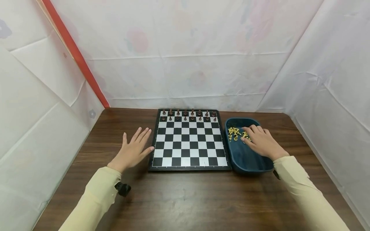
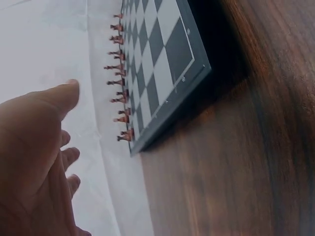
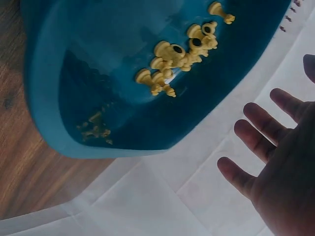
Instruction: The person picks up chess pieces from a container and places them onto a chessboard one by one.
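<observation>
A black-and-white chessboard point(image 1: 189, 139) lies on the table, with brown chess pieces point(image 1: 185, 113) standing in two rows along its far side. At the board's left edge, my left hand point(image 1: 132, 151) is spread with straight fingers and holds nothing; its thumb tip comes close to the frame. Yellow chess pieces point(image 3: 165, 64) lie in a loose heap inside a blue tray point(image 1: 250, 160) to the right of the board. Above that tray hovers my right hand point(image 1: 261, 142), its fingers extended and apart from the pieces in the right wrist view.
The brown wooden table point(image 1: 185, 199) stretches in front of the board. White patterned sheets point(image 1: 185, 77) hang behind and at both sides, with a red strip point(image 1: 76, 54) at the back left. Dark wrist devices point(image 1: 122, 189) sit at the cuffs.
</observation>
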Demonstrator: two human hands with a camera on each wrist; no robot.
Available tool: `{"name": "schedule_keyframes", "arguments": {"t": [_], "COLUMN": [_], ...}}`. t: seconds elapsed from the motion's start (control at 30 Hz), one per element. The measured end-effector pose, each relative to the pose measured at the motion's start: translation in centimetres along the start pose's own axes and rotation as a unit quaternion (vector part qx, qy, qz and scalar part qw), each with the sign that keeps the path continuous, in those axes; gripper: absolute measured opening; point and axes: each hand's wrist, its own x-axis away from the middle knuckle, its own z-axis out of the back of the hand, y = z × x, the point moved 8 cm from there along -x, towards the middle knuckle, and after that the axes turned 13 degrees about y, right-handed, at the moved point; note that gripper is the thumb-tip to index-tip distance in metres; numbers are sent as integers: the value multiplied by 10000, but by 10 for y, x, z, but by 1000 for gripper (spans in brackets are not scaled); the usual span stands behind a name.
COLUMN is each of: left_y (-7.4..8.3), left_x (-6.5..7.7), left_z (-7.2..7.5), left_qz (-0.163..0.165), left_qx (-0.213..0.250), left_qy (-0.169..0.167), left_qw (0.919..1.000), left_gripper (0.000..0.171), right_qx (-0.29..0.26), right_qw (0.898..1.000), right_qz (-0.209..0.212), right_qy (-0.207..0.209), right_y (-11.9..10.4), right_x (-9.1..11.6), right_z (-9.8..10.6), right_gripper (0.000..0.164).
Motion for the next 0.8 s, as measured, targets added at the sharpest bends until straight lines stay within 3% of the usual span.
{"name": "schedule_keyframes", "arguments": {"t": [0.2, 0.8], "left_y": [-10, -23], "left_x": [-7, -27], "left_z": [-12, -38], "left_qz": [80, 51], "left_qx": [41, 186], "left_qy": [-31, 248], "left_qw": [10000, 9995], "left_gripper": [67, 63], "right_qx": [80, 1111], "right_qw": [9998, 9911], "right_qz": [47, 704], "right_qy": [-151, 210], "right_y": [2, 3], "right_x": [-11, -36], "right_z": [-10, -26], "right_gripper": [52, 30]}}
